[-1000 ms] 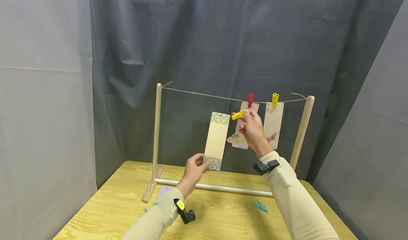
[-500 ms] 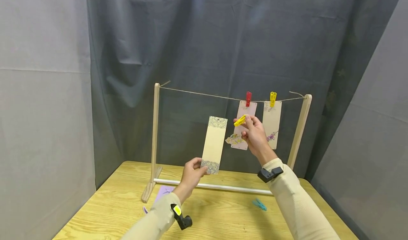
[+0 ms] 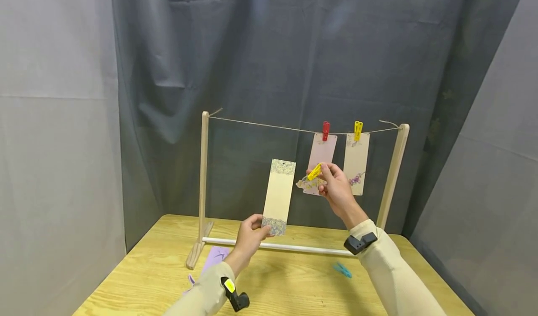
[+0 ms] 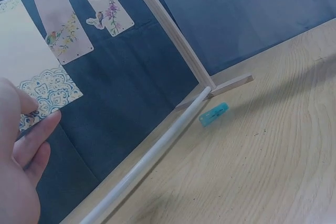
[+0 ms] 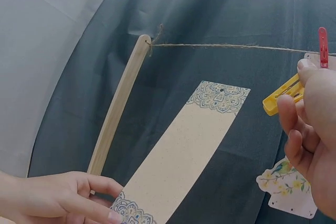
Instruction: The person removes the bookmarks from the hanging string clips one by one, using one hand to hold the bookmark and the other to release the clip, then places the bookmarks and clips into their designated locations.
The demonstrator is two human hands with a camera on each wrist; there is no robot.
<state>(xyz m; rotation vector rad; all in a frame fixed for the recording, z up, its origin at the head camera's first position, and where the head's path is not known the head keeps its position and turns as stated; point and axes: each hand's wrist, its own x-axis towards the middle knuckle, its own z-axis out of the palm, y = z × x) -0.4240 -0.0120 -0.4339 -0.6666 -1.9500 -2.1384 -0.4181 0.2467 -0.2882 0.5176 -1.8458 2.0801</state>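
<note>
My left hand pinches the bottom end of a cream bookmark with blue lace patterns at both ends and a small hole near the top. The bookmark stands nearly upright, below the string and apart from it. To its right, my right hand pinches a yellow clothespin between thumb and fingers. In the right wrist view the yellow clothespin points left, clear of the lace-patterned bookmark. Behind the right hand, a pink bookmark hangs from the string by a red clothespin.
A twine string spans two wooden posts joined by a white rod. A second yellow clothespin holds a cream flowered bookmark. On the table lie a blue clothespin and a purple bookmark, partly behind the left sleeve.
Both hands have moved down, the left also slightly to the left, carrying the lace-patterned bookmark and the yellow clothespin lower. The clothespin has tilted more steeply. The view has shifted a little.
</note>
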